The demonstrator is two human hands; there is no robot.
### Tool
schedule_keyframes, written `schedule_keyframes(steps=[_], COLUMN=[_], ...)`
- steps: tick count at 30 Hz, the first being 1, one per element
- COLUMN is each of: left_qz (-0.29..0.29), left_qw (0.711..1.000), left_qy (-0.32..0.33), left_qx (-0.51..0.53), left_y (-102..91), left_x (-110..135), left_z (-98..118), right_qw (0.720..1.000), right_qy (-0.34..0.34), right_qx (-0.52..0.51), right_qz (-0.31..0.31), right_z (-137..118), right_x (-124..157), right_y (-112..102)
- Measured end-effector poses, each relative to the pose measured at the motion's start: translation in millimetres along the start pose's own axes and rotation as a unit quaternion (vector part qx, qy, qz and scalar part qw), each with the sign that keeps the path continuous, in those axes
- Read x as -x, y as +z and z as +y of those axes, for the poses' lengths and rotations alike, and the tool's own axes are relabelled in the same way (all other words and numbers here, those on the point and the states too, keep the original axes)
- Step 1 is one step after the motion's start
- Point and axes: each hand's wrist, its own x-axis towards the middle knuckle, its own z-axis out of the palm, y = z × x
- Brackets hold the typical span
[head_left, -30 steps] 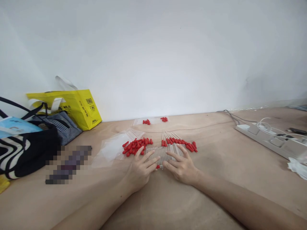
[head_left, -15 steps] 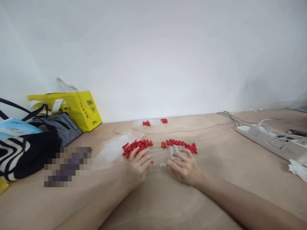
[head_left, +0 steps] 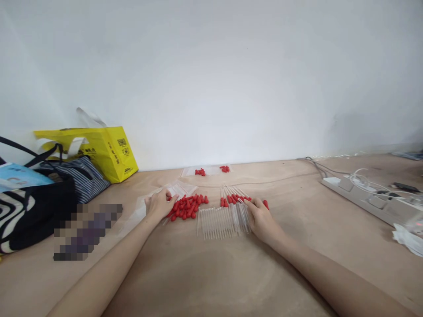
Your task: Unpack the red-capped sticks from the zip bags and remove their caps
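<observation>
My left hand [head_left: 159, 204] is at the left side of a loose pile of red rubber bulbs [head_left: 189, 207], with a single red bulb showing between its curled fingers. My right hand [head_left: 262, 221] pinches a thin glass tube [head_left: 241, 200] whose tip points up and left. Beneath and beside that hand lies a row of clear glass tubes [head_left: 216, 223], side by side on the table. Just behind the row, several droppers [head_left: 234, 197] with red bulbs fan out, their glass stems pointing away; my right fingers cover some of the bulbs.
Clear plastic bags [head_left: 140, 213] lie left of the pile. By the wall, another clear bag [head_left: 211, 170] holds red-bulbed pieces. A yellow bag [head_left: 112, 154], a striped pouch [head_left: 87, 174] and a black bag [head_left: 42, 211] stand left. At right are a power strip [head_left: 373, 196], cables and tissue [head_left: 408, 240].
My left hand has moved left and away from the glass row to the far-left side of the bulb pile. My right hand has shifted right and slightly up with a glass tube.
</observation>
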Motion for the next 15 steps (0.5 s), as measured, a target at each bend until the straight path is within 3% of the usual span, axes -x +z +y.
schedule_keyframes(steps=[4, 8, 12, 15], left_qz=[0.054, 0.114, 0.054, 0.009], left_qw=[0.998, 0.988, 0.982, 0.980], left_qy=[0.021, 0.102, 0.183, 0.197], left_qx=[-0.010, -0.020, -0.011, -0.014], left_y=[-0.6, -2.5, -0.9, 5.8], left_x=[9, 24, 37, 39], left_z=[6, 23, 59, 91], right_qw=[1.000, 0.999, 0.999, 0.998], right_qy=[-0.019, -0.025, -0.023, -0.022], right_qx=[0.005, 0.014, 0.042, 0.064], right_qz=[-0.001, -0.019, -0.021, -0.014], right_z=[1, -5, -10, -12], right_x=[1, 1, -1, -1], right_y=[3, 6, 9, 12])
